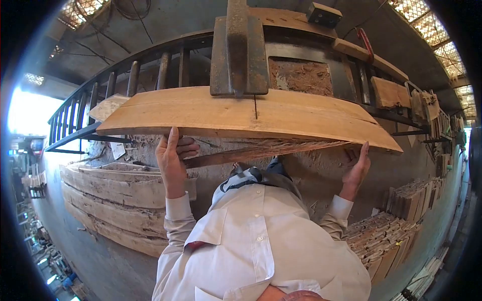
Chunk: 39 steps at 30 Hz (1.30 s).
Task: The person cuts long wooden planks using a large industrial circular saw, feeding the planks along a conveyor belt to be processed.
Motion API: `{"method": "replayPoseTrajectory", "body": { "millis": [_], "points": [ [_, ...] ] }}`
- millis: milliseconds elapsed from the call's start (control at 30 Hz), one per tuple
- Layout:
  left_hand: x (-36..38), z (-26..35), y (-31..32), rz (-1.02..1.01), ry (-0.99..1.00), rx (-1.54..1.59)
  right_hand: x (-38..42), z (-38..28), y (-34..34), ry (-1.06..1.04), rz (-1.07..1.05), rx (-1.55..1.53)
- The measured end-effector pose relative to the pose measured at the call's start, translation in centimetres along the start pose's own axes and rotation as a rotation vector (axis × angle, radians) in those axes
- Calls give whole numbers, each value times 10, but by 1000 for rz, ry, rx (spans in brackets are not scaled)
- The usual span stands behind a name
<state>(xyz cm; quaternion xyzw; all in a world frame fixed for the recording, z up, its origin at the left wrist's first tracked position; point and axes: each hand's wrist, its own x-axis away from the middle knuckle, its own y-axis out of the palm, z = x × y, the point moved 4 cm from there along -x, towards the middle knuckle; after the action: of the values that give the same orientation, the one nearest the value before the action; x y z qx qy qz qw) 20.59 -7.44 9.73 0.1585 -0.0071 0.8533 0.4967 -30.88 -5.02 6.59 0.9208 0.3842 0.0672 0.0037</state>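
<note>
A long pale wooden board (pixel 201 111) lies across a roller frame, under the dark metal guard of a saw machine (pixel 238 55). A dark slit runs into the board just below the guard. My left hand (pixel 173 158) is at the board's near edge, thumb up against it, fingers around a rough bark-edged strip (pixel 251 152) that slants along below the board. My right hand (pixel 355 168) is near the board's right part and the strip's right end, thumb up, its other fingers partly shaded; whether it grips the strip is unclear.
Roller conveyor rails (pixel 133 78) extend to the left. Thick slabs (pixel 115 200) are stacked at lower left, and cut planks (pixel 384 238) are piled at lower right. A red-handled tool (pixel 366 44) and wood blocks (pixel 391 93) rest at the machine's right. Sawdust covers the floor.
</note>
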Motion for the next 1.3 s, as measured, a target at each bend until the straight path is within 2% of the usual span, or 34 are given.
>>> {"method": "replayPoseTrajectory", "body": {
  "millis": [133,200,267,333,433,533,600,667,767,833,900,967,1033,1300],
  "points": [
    [-7,6,3,-30,3,15,-10,-8,-9,-41,-25,356],
    [-4,5,5,-12,-8,17,-38,-12,-37,90,-141,764],
    [-4,4,7,8,3,25,-41,-8,-37,192,-160,621],
    [-5,2,9,25,10,30,-16,-1,2,239,-71,-73],
    [-7,-2,11,55,16,27,-7,11,38,59,17,-297],
    [-10,-15,2,45,-52,51,-18,44,40,70,-120,-560],
    [-24,-31,-10,9,-166,172,-19,45,39,6,-122,-514],
    [-22,-33,-3,1,-185,170,0,27,48,-17,-117,-460],
    [-21,-30,5,51,-186,207,8,30,42,16,-87,-500],
    [-20,-35,7,93,-182,220,-3,56,17,152,-30,-621],
    [-25,-46,0,136,-169,214,-11,86,-5,229,-76,-791],
    [-33,-54,-9,100,-210,236,-18,105,-23,268,-252,-980],
    [-36,-63,-18,106,-228,260,-32,112,-33,276,-301,-1046],
    [-28,-73,-18,206,-177,252,-120,85,-56,95,-105,-593]
  ]
}}
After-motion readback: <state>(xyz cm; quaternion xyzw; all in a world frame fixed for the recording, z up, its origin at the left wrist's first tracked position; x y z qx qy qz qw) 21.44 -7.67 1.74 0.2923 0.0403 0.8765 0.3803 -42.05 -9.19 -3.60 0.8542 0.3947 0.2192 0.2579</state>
